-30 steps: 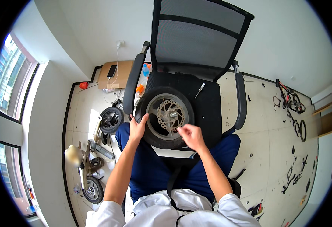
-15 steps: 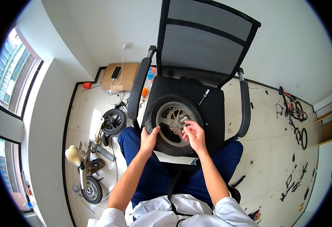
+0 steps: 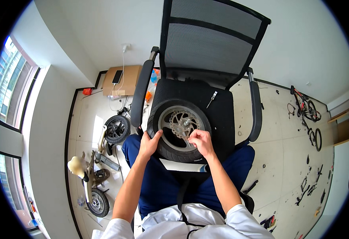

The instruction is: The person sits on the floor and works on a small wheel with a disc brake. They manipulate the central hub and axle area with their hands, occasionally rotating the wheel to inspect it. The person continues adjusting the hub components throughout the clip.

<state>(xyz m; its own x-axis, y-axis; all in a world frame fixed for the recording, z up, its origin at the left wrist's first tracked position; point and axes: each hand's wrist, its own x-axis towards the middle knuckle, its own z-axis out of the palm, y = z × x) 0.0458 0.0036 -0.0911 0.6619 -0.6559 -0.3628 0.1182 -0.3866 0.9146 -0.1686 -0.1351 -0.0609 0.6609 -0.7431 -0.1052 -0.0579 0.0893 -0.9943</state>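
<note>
A wheel (image 3: 166, 154) with a black tyre, silver rim and brake disc lies flat on the black office chair (image 3: 222, 119), near the seat's front edge. My left hand (image 3: 148, 145) grips the tyre's left side, thumb on top. My right hand (image 3: 201, 142) is closed in a pinch over the lower right part of the rim, below the disc (image 3: 179, 128). What its fingertips hold, if anything, I cannot make out. An axle end (image 3: 186, 123) stands at the disc's middle. A screwdriver (image 3: 212, 99) with a pale handle lies on the seat behind the wheel.
Armrests (image 3: 143, 93) flank the seat. On the floor at left are a small black wheel (image 3: 117, 129), a partly dismantled scooter (image 3: 87, 179), and cardboard (image 3: 130, 77) with a phone (image 3: 117, 76). A red-and-black bicycle (image 3: 304, 105) and scattered parts lie at right.
My right hand has moved from beside the axle down and toward the rim, leaving the axle end in plain sight. My left hand still holds the tyre. The whole view has shifted slightly.
</note>
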